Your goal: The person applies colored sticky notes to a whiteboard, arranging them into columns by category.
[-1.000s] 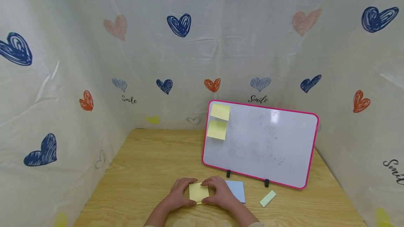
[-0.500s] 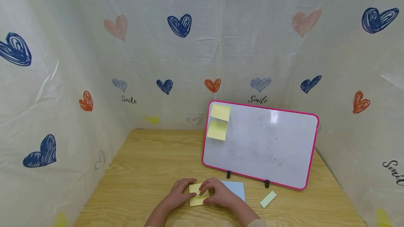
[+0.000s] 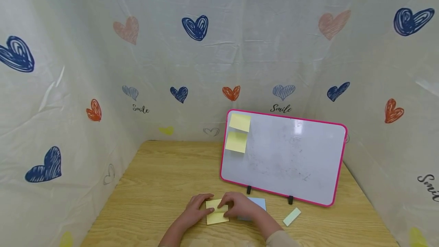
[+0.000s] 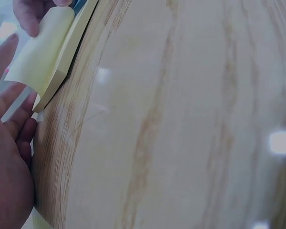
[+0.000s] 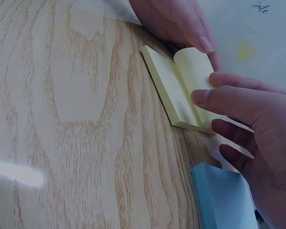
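Observation:
A pad of yellow sticky notes (image 3: pixel 217 219) lies on the wooden table in front of the person. Its top sheet (image 5: pixel 193 67) is lifted at the near side and curls back over the pad, baring the sheet beneath. My left hand (image 3: pixel 196 212) holds the pad at its left side, fingers along the edge and thumb over the curled sheet. From the other side my right hand (image 3: pixel 241 206) pinches that sheet between thumb and fingers. The same curled sheet (image 4: pixel 43 47) shows in the left wrist view. A blue sticky note pad (image 5: pixel 224 198) lies just under the right hand.
A pink-framed whiteboard (image 3: pixel 281 157) stands tilted on black feet (image 3: pixel 290 200) behind the hands. Two yellow notes (image 3: pixel 239 122) stick to its upper left. A narrow pale green pad (image 3: pixel 292 216) lies to the right. A heart-print curtain (image 3: pixel 212 68) surrounds the table.
The top sheet has gone from lying flat to being folded back from the near edge. Both thumbs have moved from the pad's near edge up over it.

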Available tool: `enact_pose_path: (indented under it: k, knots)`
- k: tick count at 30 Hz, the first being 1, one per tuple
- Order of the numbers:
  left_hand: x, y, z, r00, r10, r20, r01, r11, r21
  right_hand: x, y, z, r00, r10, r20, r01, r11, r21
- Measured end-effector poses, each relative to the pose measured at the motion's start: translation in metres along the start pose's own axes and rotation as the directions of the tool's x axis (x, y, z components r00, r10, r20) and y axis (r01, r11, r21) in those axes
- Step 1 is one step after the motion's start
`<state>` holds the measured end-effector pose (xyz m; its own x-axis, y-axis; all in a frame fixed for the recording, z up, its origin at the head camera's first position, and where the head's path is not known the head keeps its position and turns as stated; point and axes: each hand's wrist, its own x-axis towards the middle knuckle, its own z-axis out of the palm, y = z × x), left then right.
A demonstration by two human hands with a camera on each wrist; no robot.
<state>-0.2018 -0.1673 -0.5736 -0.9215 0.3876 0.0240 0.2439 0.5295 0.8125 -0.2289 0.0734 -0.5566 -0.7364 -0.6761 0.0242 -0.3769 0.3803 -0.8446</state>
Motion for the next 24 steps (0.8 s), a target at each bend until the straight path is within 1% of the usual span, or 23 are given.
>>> enact_pose_path:
  k: [4, 6, 8, 13, 18, 24]
  knots:
    - [-0.002, 0.002, 0.000, 1.000, 0.011, -0.007, -0.010, 1.000, 0.025, 0.002, 0.003, 0.001, 0.999, 0.049, -0.018, -0.049, 0.999, 0.008]
    - [-0.003, 0.002, 0.000, 1.000, 0.017, -0.006, -0.016, 0.999, 0.043, 0.002, 0.004, 0.002, 0.997, 0.061, -0.037, -0.060, 0.998, 0.011]
    - [-0.003, 0.001, 0.000, 0.999, 0.032, -0.011, -0.031, 0.998, 0.056, 0.003, 0.005, 0.002, 0.997, 0.063, -0.054, -0.062, 0.998, 0.008]
    - [-0.002, -0.001, 0.003, 0.999, 0.028, -0.022, -0.027, 0.998, 0.060, 0.005, 0.008, 0.000, 0.995, 0.047, -0.092, -0.048, 0.999, -0.009]
    - [-0.003, 0.002, 0.003, 1.000, 0.006, -0.030, -0.005, 0.999, 0.045, 0.006, 0.009, -0.001, 0.990, 0.045, -0.135, -0.047, 0.999, -0.010]
    - [-0.004, 0.004, 0.002, 0.999, -0.013, -0.033, 0.015, 0.998, 0.054, 0.009, 0.010, 0.000, 0.977, 0.033, -0.211, -0.033, 0.999, 0.002]
